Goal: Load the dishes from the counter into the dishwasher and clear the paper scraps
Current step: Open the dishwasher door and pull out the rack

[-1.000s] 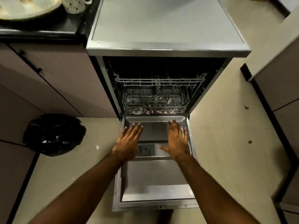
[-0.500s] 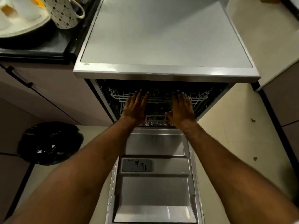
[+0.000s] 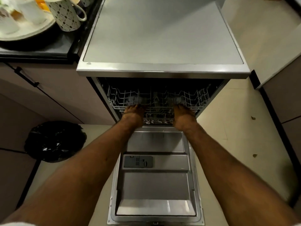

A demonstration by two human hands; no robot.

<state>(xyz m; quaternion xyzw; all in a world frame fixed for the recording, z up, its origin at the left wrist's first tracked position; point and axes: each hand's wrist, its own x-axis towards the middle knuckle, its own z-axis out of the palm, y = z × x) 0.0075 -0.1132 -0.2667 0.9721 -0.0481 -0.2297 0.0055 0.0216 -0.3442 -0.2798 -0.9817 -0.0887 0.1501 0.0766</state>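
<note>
L grip, R grip now clasping rack

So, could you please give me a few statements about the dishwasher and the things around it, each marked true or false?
1. The dishwasher door lies folded down, open. True.
2. The left hand and the right hand both hold the front rail of the wire rack. True.
3. The patterned mug stands in the wire rack. False: it stands on the dark counter, left of the dishwasher.
4. The black bag lies on the floor to the right of the dishwasher. False: it lies to the left.
</note>
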